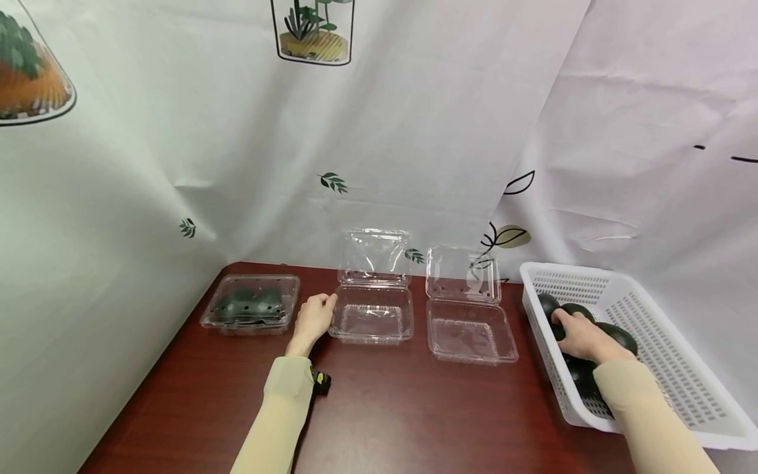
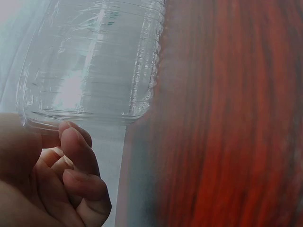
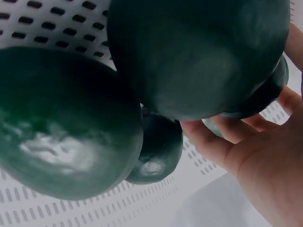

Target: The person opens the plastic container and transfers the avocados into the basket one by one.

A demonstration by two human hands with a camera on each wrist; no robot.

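My left hand (image 1: 314, 319) pinches the left rim of an open clear plastic clamshell box (image 1: 372, 336) with its lid raised. In the left wrist view, the fingertips lie at the corner of that box (image 2: 90, 61), the other fingers curled below. My right hand (image 1: 583, 337) reaches into a white perforated basket (image 1: 687, 378) at the right. There its fingers curl round a smooth dark green avocado (image 3: 199, 61). Beside it in the right wrist view lie another avocado (image 3: 66, 127) and a smaller-looking one (image 3: 158, 149) behind. Part of the gripped avocado is hidden by the hand in the head view.
A second open clamshell box (image 1: 470, 336) stands between the first box and the basket. At the far left sits a closed clamshell box (image 1: 251, 303) with dark green avocados inside. All stand on a reddish-brown table (image 1: 403, 408); a white printed sheet (image 1: 414, 131) hangs behind.
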